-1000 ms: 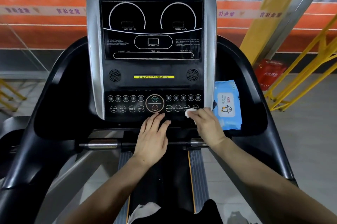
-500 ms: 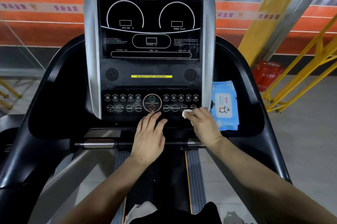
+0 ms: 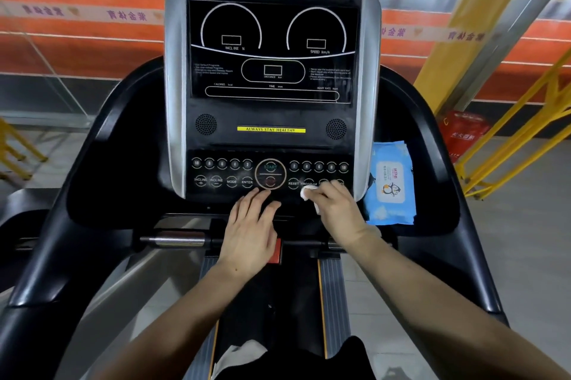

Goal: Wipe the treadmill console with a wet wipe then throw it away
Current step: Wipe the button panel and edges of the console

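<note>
Your right hand [image 3: 335, 209] is closed around a small white wet wipe [image 3: 310, 196], bunched into a lump with no clear long side. It presses on the bottom row of buttons on the treadmill console [image 3: 272, 95], right of the round start button [image 3: 270, 174]. Your left hand [image 3: 251, 234] lies flat and open, holding nothing, just below that button. The console's silver edge is close on the right. A blue wipe pack [image 3: 391, 183] sits just past that edge. The buttons to the left are uncovered.
</note>
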`<state>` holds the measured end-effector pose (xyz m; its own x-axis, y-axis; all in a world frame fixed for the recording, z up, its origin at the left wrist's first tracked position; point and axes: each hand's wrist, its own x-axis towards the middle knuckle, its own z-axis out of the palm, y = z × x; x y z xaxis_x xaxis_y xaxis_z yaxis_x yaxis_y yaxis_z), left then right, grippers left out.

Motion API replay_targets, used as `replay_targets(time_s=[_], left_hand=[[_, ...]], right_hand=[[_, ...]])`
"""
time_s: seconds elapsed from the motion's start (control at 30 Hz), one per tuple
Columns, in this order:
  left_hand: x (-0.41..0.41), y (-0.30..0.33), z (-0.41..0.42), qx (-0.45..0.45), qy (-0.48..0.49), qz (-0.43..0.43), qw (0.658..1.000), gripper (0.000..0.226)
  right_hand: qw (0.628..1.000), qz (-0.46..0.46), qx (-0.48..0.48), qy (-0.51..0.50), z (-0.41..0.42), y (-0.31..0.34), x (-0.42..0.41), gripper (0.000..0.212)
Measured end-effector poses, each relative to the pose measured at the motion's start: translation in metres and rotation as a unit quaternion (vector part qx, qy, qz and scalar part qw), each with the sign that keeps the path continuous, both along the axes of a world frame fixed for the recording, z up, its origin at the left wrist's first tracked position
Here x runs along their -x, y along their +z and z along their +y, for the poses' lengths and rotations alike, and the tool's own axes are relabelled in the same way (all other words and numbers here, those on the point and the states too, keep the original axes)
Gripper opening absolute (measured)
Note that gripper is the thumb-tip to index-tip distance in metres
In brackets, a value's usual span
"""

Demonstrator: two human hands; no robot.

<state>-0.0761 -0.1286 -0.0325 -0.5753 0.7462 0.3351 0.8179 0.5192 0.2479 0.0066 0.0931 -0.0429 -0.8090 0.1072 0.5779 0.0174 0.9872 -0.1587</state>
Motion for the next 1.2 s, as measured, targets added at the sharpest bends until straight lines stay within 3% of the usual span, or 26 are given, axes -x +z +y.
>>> replay_targets(time_s=[0.2, 0.33, 0.47, 0.67, 0.9, 1.13, 1.2], left_hand=[[0.011, 0.001, -0.011, 0.024, -0.02, 0.003, 0.999, 0.051], [0.021, 0.002, -0.016, 0.042, -0.043, 0.014, 0.998, 0.051], [0.034, 0.004, -0.026, 0.057, -0.052, 0.025, 0.997, 0.053], [0.046, 0.013, -0.032, 0.058, -0.06, 0.017, 0.996, 0.054], [0.059, 0.015, -0.049, 0.045, -0.049, 0.014, 0.998, 0.054], [0.071, 0.021, -0.066, 0.031, -0.038, 0.019, 0.999, 0.055], [0.074, 0.021, -0.073, 0.029, -0.031, 0.027, 0.999, 0.054]], right_hand=[[0.994, 0.056, 0.039, -0.086, 0.013, 0.048, 0.046, 0.033], [1.0, 0.01, 0.011, -0.016, -0.022, 0.012, 0.021, 0.046], [1.0, -0.02, -0.014, 0.017, -0.021, 0.012, 0.02, 0.043], [0.991, 0.039, 0.055, -0.116, -0.026, 0.049, 0.067, 0.04], [0.999, -0.043, 0.004, -0.007, -0.054, 0.01, 0.033, 0.045], [0.981, 0.029, 0.08, -0.175, -0.059, 0.031, 0.065, 0.049], [0.98, 0.042, 0.085, -0.174, -0.082, 0.032, 0.08, 0.045]])
